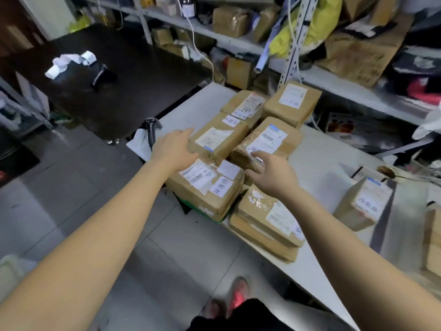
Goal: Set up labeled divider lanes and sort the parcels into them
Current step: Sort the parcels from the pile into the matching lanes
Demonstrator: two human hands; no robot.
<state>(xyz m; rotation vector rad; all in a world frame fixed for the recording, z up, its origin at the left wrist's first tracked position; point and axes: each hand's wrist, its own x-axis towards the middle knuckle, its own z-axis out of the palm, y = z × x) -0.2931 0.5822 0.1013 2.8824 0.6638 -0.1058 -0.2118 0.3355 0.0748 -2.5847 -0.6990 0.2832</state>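
Several brown cardboard parcels with white shipping labels lie packed together on the white table (317,163). My left hand (175,149) reaches out flat, its fingers against the left side of a middle parcel (217,139). That parcel rests partly on a bigger front parcel (205,187) bearing a handwritten label. My right hand (267,172) stretches forward with the index finger on the label of the parcel to the right (267,139), the other fingers loosely bent. Neither hand grips anything. Two flat parcels (269,218) are stacked under my right wrist.
One parcel (362,204) stands alone at the right of the table. A barcode scanner (151,130) sits at the table's left corner. The dark table (133,68) behind carries paper labels and another scanner. Metal shelves (334,80) full of boxes line the back. Grey floor lies below.
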